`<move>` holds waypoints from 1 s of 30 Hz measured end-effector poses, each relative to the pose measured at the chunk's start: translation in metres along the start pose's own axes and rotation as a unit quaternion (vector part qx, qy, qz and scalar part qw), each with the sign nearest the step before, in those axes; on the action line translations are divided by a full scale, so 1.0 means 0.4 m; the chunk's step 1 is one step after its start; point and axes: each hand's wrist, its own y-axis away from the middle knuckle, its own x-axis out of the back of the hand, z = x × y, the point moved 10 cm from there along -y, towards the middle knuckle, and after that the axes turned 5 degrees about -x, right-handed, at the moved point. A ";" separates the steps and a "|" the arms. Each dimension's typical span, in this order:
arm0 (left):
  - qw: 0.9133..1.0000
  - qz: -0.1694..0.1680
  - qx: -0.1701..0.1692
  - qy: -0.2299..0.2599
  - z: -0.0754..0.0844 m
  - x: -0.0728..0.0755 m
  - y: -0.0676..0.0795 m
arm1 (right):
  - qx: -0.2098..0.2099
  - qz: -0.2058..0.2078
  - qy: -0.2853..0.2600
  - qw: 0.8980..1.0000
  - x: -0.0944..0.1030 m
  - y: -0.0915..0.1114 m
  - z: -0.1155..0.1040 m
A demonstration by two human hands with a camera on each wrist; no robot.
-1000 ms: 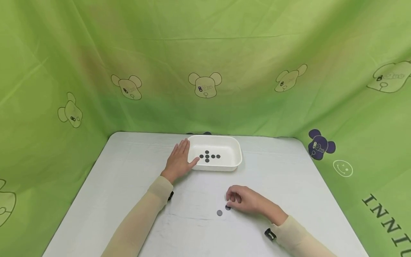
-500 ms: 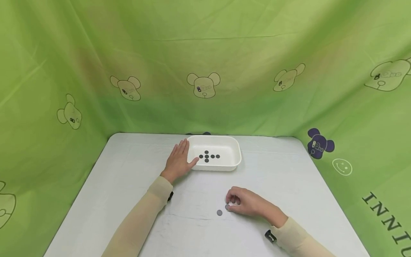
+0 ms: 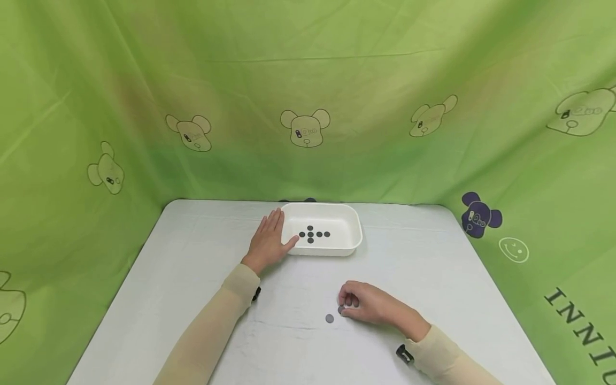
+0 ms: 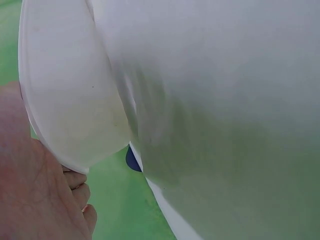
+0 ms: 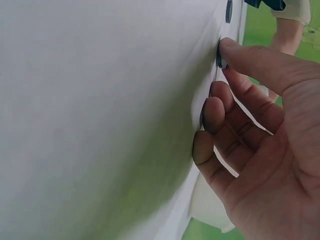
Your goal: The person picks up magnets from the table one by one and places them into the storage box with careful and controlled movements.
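A white rectangular tray [image 3: 337, 247] stands at the back of the table with several dark round discs [image 3: 320, 234] laid in a cross on its floor. My left hand [image 3: 266, 243] lies along the tray's left end, fingers extended and thumb at the front corner; the left wrist view shows this hand [image 4: 42, 190] against the tray's outer wall [image 4: 70, 90]. My right hand [image 3: 368, 303] is low over the tabletop, pinching a small dark disc [image 3: 340, 309] between thumb and index finger. In the right wrist view the disc [image 5: 220, 56] is on edge. A grey disc [image 3: 329, 318] lies just left of that hand.
A white cloth covers the table [image 3: 289, 347]. Green curtain fabric [image 3: 308, 171] with printed bear heads hangs behind it and at both sides. Black straps [image 3: 404, 353] sit at the cuffs.
The disc at my right fingertips has tipped up from lying nearly flat, and the fingers have closed in slightly. The left hand, the tray and its discs stay put.
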 end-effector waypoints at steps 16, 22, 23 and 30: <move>1.000 0.008 -0.002 -0.005 0.000 -0.002 -0.002 | 0.028 -0.017 -0.041 0.999 -0.002 -0.003 -0.020; 1.000 0.010 -0.003 -0.009 0.000 0.000 -0.003 | 0.032 0.007 -0.042 0.999 0.021 -0.012 -0.016; 1.000 0.011 -0.003 -0.008 0.000 0.000 -0.003 | 0.033 0.014 -0.041 0.999 0.028 -0.015 -0.015; 1.000 0.006 -0.001 -0.004 -0.002 -0.004 -0.003 | 0.056 0.079 -0.050 0.994 0.093 -0.043 -0.021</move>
